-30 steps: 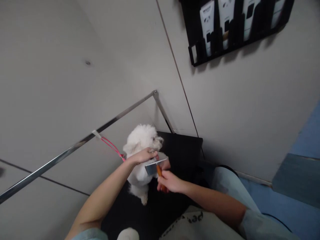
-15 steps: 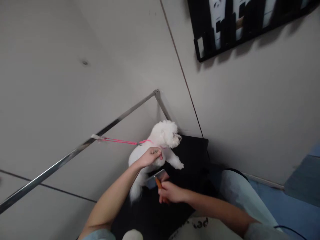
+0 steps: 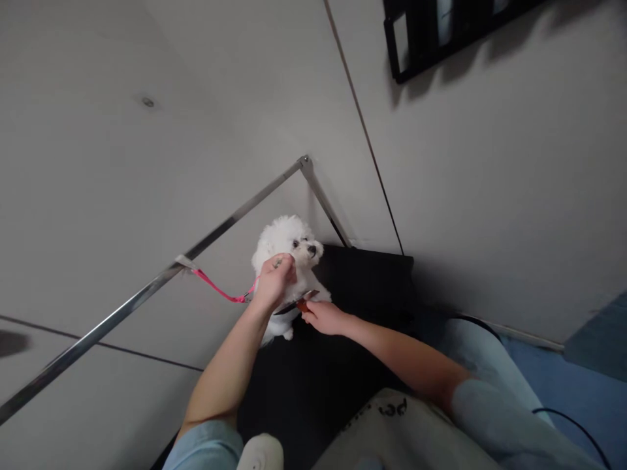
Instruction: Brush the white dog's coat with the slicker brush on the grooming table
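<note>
A small white fluffy dog [image 3: 287,240] stands on a black table [image 3: 362,287], its head turned to the right. My left hand [image 3: 275,279] is closed on the fur at the dog's neck, just under its muzzle. My right hand [image 3: 324,317] grips the orange handle of a slicker brush [image 3: 296,303], whose flat metal head lies against the dog's chest. A pink leash [image 3: 219,290] runs from the dog's neck to a metal bar [image 3: 147,285] on the left.
The metal bar bends at a corner [image 3: 304,160] above the dog and drops to the table. Grey walls stand close behind. A black rack [image 3: 431,32] hangs at the upper right. Blue floor [image 3: 582,385] lies to the right.
The dog has swung back from leaning right to sit closer to me, and the leash has slackened. My right hand has raised the brush up to its chest; my left hand moved up under its chin.
</note>
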Demonstrator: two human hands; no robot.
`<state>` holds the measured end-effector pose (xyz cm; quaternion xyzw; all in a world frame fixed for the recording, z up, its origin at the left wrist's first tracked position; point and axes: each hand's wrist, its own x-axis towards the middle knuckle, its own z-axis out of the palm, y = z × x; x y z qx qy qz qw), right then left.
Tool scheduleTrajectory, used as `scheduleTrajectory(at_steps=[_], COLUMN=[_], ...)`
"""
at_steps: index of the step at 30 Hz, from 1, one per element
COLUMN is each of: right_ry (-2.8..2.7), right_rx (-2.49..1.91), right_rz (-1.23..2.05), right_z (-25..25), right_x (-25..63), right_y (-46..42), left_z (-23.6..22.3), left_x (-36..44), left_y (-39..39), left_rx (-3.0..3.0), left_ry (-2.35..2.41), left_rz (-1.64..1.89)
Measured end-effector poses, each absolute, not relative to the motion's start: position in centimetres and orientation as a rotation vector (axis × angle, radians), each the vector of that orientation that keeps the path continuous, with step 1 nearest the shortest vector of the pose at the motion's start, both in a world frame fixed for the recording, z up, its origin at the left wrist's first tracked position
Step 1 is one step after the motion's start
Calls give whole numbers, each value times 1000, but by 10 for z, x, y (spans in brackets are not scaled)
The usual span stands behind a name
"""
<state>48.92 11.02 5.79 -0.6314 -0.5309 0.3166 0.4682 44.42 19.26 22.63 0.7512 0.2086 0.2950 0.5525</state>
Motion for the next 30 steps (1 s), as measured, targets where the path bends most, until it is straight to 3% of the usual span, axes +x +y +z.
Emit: scheduleTrajectory(at_steps=[5,12,19,24,30], right_ry=[-1427,-1495,-1744,-1749,-1855], right_rx=[-1641,-1885,-1802,-1949,-1791], right_rz=[971,772,472,562,574], right_z=[54,71,90,83,90], right_x=[486,481,471,479,488], right_y=[114,128,139,138,133], left_z=[252,267,261,256,252], left_x=[411,350,313,294,270], left_y=[184,189,187,183,180], left_rx=[1693,1574,1543,1545,1525], left_ry=[546,535,562,545,483], left_rz=[821,1104,1185,1182,1237])
